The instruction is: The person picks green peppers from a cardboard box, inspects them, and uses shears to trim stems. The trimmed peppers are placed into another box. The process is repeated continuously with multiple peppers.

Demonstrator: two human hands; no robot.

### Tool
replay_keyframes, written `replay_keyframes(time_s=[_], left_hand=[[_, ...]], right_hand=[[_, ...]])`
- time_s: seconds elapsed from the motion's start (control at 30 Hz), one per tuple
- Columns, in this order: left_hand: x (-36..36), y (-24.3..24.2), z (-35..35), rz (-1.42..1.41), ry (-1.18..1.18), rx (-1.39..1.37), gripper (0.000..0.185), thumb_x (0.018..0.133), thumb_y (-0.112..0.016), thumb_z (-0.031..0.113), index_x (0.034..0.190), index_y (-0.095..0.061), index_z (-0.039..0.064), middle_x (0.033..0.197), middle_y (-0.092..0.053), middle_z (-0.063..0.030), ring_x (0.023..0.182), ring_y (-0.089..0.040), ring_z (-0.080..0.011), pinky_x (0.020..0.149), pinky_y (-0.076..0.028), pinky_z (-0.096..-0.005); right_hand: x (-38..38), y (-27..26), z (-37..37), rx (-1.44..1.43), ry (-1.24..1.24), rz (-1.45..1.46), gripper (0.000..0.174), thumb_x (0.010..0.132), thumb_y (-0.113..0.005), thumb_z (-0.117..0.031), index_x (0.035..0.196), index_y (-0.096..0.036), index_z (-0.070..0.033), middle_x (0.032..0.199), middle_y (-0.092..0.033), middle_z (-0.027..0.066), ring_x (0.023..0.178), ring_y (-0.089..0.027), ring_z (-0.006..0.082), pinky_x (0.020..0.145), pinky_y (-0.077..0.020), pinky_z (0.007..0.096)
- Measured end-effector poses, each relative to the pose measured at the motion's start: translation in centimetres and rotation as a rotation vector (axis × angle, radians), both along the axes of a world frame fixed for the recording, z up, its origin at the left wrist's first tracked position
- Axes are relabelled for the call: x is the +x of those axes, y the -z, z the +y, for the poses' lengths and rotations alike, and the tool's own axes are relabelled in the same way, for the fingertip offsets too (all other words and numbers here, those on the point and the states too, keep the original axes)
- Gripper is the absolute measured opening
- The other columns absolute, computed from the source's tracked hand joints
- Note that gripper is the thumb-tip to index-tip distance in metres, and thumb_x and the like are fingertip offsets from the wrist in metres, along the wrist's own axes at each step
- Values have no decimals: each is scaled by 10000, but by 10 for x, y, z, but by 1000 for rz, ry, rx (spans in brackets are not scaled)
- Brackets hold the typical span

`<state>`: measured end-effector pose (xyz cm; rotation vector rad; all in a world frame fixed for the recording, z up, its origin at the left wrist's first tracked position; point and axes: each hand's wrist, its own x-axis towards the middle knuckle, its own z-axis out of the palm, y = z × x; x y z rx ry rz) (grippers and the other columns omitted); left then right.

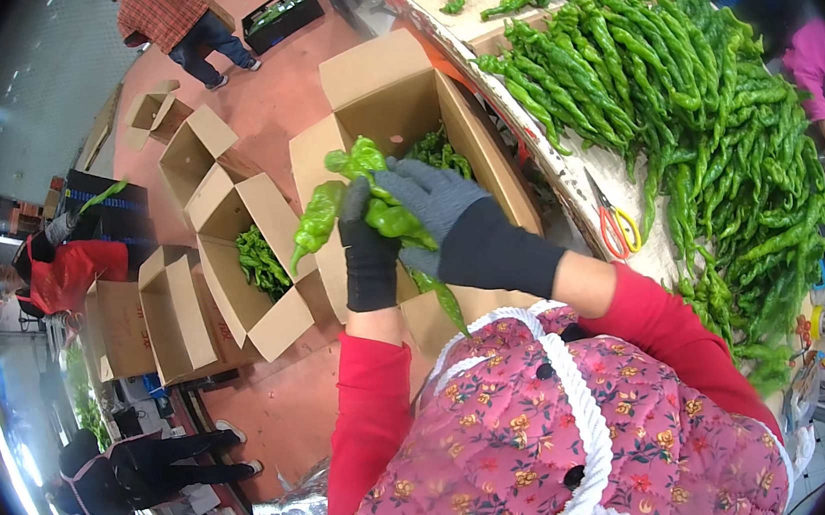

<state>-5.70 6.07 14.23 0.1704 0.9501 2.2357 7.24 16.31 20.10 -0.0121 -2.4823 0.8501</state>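
Note:
Both my hands wear grey and black gloves and meet over a cardboard box (480,145) that has green peppers (439,150) inside. Between them is a small bunch of green peppers (395,223); one pepper (319,218) sticks out to the left, and another hangs down near my apron. My left hand (366,251) holds the bunch from below, its thumb upright. My right hand (445,205) lies against the bunch with its fingers stretched along it. To the right, long green peppers (697,92) are heaped on a table (577,172), where scissors (613,217) with red and yellow handles lie.
More open cardboard boxes stand on the red floor to the left, one box (224,292) with green peppers inside. A black crate (281,16) sits at the top. People stand at the upper left, left, lower left and right, including a person in a plaid shirt (165,19).

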Motion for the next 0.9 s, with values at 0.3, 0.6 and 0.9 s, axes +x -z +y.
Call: replay_keyframes(time_s=[0.3,0.6,0.9], left_hand=[[-6,1,-14,330,49,-84,549,880,-658,298,1326,-455,50,1279,-531,-97,1144,-534,-222,982,-441,-359],[-21,5,-27,154,-36,-1,449,891,-478,60,1323,-414,-45,1311,-482,-245,1165,-540,-305,1018,-454,-406],[-10,0,-30,777,-134,-420,396,896,-499,133,1257,-486,-31,1195,-584,-154,1090,-580,-247,983,-454,-364]], right_hand=[[-36,42,14,-758,-276,-40,709,773,-691,-94,1410,-385,-39,1226,-573,134,1110,-567,212,942,-468,336],[-27,50,47,-1520,-472,-251,619,775,-691,-183,1330,-471,-23,1164,-612,109,827,-625,180,746,-540,323],[-55,71,37,-1211,-398,-299,668,743,-731,-78,1353,-467,-14,1253,-584,80,1117,-570,177,922,-481,303]])
